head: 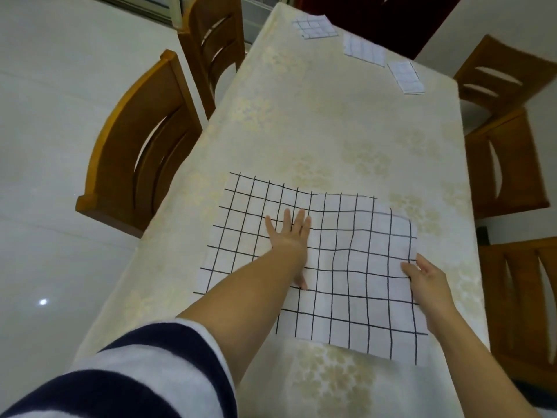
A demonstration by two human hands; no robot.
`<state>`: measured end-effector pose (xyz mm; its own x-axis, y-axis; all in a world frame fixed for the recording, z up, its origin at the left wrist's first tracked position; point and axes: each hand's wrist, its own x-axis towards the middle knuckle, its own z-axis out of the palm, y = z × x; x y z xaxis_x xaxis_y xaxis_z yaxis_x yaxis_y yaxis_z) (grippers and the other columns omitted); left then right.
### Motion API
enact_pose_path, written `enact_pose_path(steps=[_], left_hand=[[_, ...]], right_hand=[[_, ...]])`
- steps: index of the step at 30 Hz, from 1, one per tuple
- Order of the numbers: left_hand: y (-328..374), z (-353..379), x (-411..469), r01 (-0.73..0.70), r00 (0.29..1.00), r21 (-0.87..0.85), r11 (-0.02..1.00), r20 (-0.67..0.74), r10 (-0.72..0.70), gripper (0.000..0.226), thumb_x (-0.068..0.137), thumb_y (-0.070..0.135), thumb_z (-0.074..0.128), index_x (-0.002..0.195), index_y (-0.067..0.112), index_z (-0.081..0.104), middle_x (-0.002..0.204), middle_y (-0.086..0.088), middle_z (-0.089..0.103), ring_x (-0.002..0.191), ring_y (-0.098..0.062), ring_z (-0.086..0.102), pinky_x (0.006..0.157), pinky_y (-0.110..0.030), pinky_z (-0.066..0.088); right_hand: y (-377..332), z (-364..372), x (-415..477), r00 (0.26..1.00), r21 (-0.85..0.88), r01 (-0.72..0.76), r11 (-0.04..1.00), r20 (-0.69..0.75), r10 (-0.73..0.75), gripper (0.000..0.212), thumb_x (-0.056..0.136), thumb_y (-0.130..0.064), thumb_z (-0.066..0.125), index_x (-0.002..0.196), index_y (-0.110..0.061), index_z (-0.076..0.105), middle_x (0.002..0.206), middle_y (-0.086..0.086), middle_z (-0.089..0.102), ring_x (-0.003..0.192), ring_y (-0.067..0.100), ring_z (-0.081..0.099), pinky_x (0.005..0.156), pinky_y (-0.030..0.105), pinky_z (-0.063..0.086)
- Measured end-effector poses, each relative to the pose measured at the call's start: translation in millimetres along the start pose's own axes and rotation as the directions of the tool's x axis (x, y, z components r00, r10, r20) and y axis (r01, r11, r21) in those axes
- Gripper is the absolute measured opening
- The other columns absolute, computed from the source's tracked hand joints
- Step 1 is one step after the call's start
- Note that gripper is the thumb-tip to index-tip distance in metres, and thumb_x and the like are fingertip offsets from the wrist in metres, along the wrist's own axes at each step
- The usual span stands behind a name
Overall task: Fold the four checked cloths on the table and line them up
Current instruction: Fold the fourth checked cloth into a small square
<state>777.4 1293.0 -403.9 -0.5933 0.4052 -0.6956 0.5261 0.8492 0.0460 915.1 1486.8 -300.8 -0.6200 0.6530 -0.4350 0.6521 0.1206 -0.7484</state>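
A large white cloth with a black grid [346, 267] lies spread out on the near part of the table. My left hand [287, 233] rests flat on its middle, fingers apart, pressing it down. My right hand [425, 277] grips the cloth's right edge, fingers curled over it. At the far end of the table lie three folded checked cloths in a slanting row: the first [315, 27], the second [364, 51] and the third [405, 76].
The table [301, 125] wears a cream flowered covering. Wooden chairs stand along its left side [135, 146] and right side [506, 164]. Pale tiled floor [45, 176] lies to the left. A dark red panel [391, 13] is behind the table's far end.
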Motion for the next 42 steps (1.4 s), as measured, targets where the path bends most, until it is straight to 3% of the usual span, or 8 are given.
enact_pose_path(steps=[7, 11, 13, 18, 26, 29, 33, 42], left_hand=[[1, -5, 4, 0.035, 0.998, 0.04, 0.999, 0.042, -0.037, 0.169, 0.053, 0.073, 0.087, 0.146, 0.012, -0.042, 0.154, -0.012, -0.048, 0.143, -0.047, -0.037, 0.11, -0.081, -0.004], [-2, -22, 2, -0.027, 0.983, 0.051, 0.998, -0.18, 0.035, 0.145, 0.059, 0.076, 0.081, 0.16, 0.009, 0.002, 0.167, -0.016, 0.002, 0.152, -0.044, 0.008, 0.118, -0.071, 0.009], [-14, -28, 6, -0.067, 0.948, -0.006, 0.998, -0.313, 0.062, 0.133, 0.062, 0.074, 0.08, 0.158, 0.009, 0.014, 0.165, -0.014, 0.013, 0.152, -0.039, 0.013, 0.122, -0.063, 0.01], [-20, -25, 22, -0.025, 0.996, -0.014, 1.0, -0.086, 0.024, 0.16, 0.057, 0.067, 0.088, 0.155, 0.019, -0.029, 0.161, -0.016, -0.036, 0.149, -0.048, -0.023, 0.12, -0.068, 0.001], [-13, -25, 26, -0.028, 0.999, -0.046, 0.999, -0.02, 0.027, 0.164, 0.056, 0.065, 0.09, 0.148, 0.027, -0.04, 0.151, -0.017, -0.05, 0.143, -0.05, -0.035, 0.112, -0.078, -0.007], [-31, -19, 12, -0.162, 0.974, -0.108, 0.981, -0.175, 0.142, 0.149, 0.064, 0.081, 0.073, 0.154, 0.026, -0.032, 0.161, -0.008, -0.037, 0.15, -0.04, -0.027, 0.12, -0.066, -0.007], [-98, 4, -18, -0.274, 0.802, -0.198, 0.941, -0.587, 0.109, 0.093, 0.094, 0.074, 0.039, 0.163, 0.028, -0.005, 0.169, 0.003, -0.018, 0.156, -0.025, -0.017, 0.126, -0.049, -0.007], [-199, 96, -40, -0.067, 0.786, -0.15, 0.986, -0.616, -0.04, 0.07, 0.104, 0.064, 0.008, 0.163, 0.028, -0.004, 0.17, 0.009, -0.008, 0.155, -0.013, -0.018, 0.128, -0.044, -0.001]], right_hand=[[-26, 11, -21, 0.969, -0.055, 0.231, 0.971, 0.104, -0.225, 0.049, 0.1, -0.015, 0.053, 0.145, -0.03, 0.042, 0.141, -0.02, 0.043, 0.13, 0.008, 0.04, 0.111, 0.031, 0.029], [-25, 8, -18, 0.973, -0.092, 0.22, 0.971, 0.085, -0.213, 0.047, 0.101, -0.015, 0.052, 0.145, -0.028, 0.045, 0.147, 0.005, 0.048, 0.134, 0.028, 0.046, 0.107, 0.027, 0.03], [-21, 6, -16, 0.981, -0.078, 0.192, 0.978, 0.043, -0.189, 0.046, 0.101, -0.013, 0.052, 0.145, -0.021, 0.046, 0.144, 0.004, 0.051, 0.128, 0.017, 0.049, 0.103, 0.026, 0.03], [-21, 17, -21, 0.992, -0.017, 0.125, 0.992, 0.029, -0.125, 0.049, 0.101, -0.016, 0.053, 0.148, -0.011, 0.04, 0.145, -0.004, 0.044, 0.128, 0.008, 0.04, 0.102, 0.025, 0.028], [-57, 51, -40, 0.966, -0.101, 0.245, 0.964, 0.108, -0.234, 0.051, 0.102, -0.022, 0.051, 0.149, -0.011, 0.037, 0.147, 0.016, 0.046, 0.13, 0.017, 0.049, 0.106, 0.024, 0.036], [-69, 74, -50, 0.945, -0.145, 0.306, 0.941, 0.168, -0.281, 0.047, 0.103, -0.022, 0.048, 0.149, -0.018, 0.041, 0.099, 0.025, 0.069, 0.092, 0.034, 0.065, 0.076, 0.006, 0.047], [-73, 120, -51, 0.922, -0.195, 0.362, 0.912, 0.216, -0.32, 0.048, 0.102, -0.023, 0.044, 0.15, -0.022, 0.038, 0.06, 0.015, 0.053, 0.063, 0.032, 0.064, 0.053, 0.007, 0.045], [-54, 261, -51, 0.857, -0.379, 0.412, 0.829, 0.469, -0.212, 0.082, 0.099, -0.047, 0.047, 0.157, -0.016, -0.002, 0.103, 0.006, 0.065, 0.095, 0.022, 0.064, 0.075, 0.03, 0.053]])
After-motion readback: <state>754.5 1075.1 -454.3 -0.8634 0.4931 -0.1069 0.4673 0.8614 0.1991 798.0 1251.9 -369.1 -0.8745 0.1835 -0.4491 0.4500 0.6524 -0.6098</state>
